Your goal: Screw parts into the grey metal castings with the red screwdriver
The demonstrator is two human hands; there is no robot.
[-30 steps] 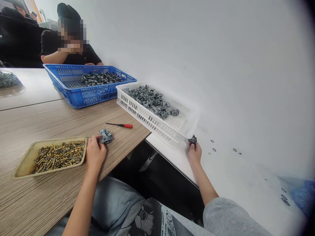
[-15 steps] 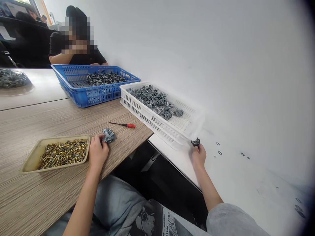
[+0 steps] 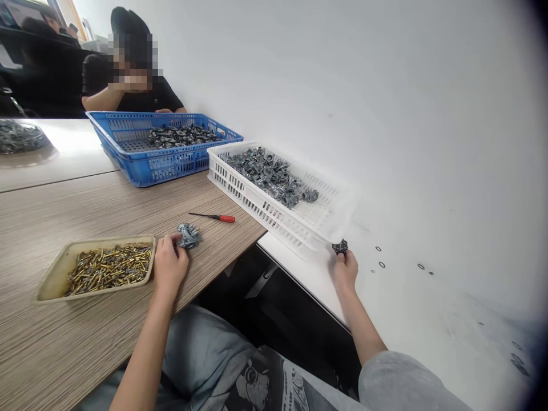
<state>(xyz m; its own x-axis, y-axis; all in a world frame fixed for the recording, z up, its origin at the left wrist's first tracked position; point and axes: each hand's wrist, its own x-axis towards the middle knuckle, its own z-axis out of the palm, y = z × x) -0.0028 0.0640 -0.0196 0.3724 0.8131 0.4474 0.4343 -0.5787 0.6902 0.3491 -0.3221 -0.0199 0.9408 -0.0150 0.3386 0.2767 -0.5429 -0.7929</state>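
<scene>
My left hand (image 3: 171, 260) rests on the wooden table, its fingers closed round a grey cast-metal carburetor body (image 3: 188, 236) with a small brass-coloured fitting. Just left of that hand stands a cream tray (image 3: 47, 290) of brass-coloured jets (image 3: 111, 267). A screwdriver (image 3: 223, 218) with a red handle lies beyond the carburetor body. Out to the right, my right hand (image 3: 346, 269) grips a small dark metal part (image 3: 340, 247) near the white crate's front corner. The fingers partly cover this part, and its exact kind is unclear.
A white crate (image 3: 252, 204) holds several grey castings (image 3: 269, 171). Behind it, a blue crate (image 3: 145, 178) contains dark metal parts (image 3: 184, 136). A person (image 3: 132, 85) sits behind the blue crate. The white wall (image 3: 385, 114) borders the right side.
Both hands keep nearly the same places and the same holds. The whole view has shifted very slightly; no object has visibly been moved.
</scene>
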